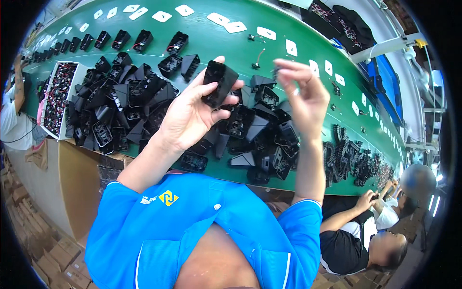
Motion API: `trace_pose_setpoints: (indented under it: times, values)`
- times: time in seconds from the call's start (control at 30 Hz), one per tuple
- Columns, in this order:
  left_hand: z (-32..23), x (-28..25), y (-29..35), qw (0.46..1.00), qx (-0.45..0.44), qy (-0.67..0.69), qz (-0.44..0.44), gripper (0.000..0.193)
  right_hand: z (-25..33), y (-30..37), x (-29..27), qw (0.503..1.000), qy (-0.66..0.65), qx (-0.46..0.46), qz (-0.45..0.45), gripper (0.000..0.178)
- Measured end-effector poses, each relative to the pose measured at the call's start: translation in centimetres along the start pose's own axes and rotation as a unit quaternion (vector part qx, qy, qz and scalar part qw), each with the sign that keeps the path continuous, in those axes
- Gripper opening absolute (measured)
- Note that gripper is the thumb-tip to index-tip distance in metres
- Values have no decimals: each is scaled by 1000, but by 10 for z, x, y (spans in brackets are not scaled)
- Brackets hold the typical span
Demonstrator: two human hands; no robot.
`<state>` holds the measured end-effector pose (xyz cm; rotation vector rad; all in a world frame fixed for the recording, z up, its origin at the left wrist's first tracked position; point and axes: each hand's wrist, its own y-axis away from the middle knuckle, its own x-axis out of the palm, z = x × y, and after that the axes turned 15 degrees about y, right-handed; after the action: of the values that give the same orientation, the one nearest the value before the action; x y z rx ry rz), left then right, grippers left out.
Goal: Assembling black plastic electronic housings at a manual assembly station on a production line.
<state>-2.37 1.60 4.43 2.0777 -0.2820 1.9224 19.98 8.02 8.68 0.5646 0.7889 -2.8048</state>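
My left hand point(188, 115) grips a black plastic housing point(221, 84), its fingers wrapped round the sides above the table. To the right, my right hand point(308, 98) is raised with thumb and fingertips pinched together. A small dark part point(276, 72) shows at those fingertips, too small to name. Below and between the hands lies a heap of black housings point(243, 123), some with their hollow insides facing up. Another heap of black housings point(139, 94) spreads to the left of my left forearm. Beyond my right hand sits a small part with a wire point(257, 62).
The green table point(216, 41) carries a row of housings with red wires point(143, 41) and white cards point(219, 19) along its far side. A white box of small wired parts point(60, 98) stands left. Black strips point(339, 149) lie right, near a co-worker in black point(344, 245).
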Motion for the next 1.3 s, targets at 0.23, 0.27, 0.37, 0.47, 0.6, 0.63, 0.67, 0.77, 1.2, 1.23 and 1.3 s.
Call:
trace_pose_setpoints:
  times: [0.23, 0.27, 0.37, 0.47, 0.6, 0.63, 0.67, 0.77, 1.2, 1.23, 1.3]
  values:
    - [34, 27, -6, 998, 60, 11, 16, 46, 33, 34, 40, 964, 239, -116, -14, 20]
    - [35, 28, -5, 997, 67, 6, 27, 47, 32, 36, 42, 950, 290, -114, -8, 20]
    - [33, 24, -3, 996, 73, -27, 45, 47, 34, 38, 44, 927, 356, -118, -4, 19]
    - [27, 17, -1, 990, 64, -113, 62, 49, 36, 38, 43, 906, 403, -128, -17, 19]
    - [26, 19, 1, 974, 90, -204, 35, 55, 37, 36, 42, 904, 412, -118, -3, 19]
    - [27, 20, 1, 967, 98, -234, 25, 57, 37, 36, 41, 903, 415, -115, 1, 20]
    - [28, 20, 1, 967, 100, -232, 26, 57, 36, 35, 41, 902, 416, -117, 3, 20]
    - [34, 17, -1, 954, 139, -262, 50, 61, 26, 35, 42, 925, 359, -115, -55, 19]
    - [6, 29, 3, 919, 154, -357, 62, 48, 6, 12, 55, 986, 99, -118, -59, 16]
    - [-2, 28, 0, 917, 158, -361, 61, 48, 6, 3, 58, 986, 93, -121, -60, 16]
    - [-27, 20, -10, 962, 110, -252, 11, 41, 2, -22, 68, 986, 76, -134, 63, 15]
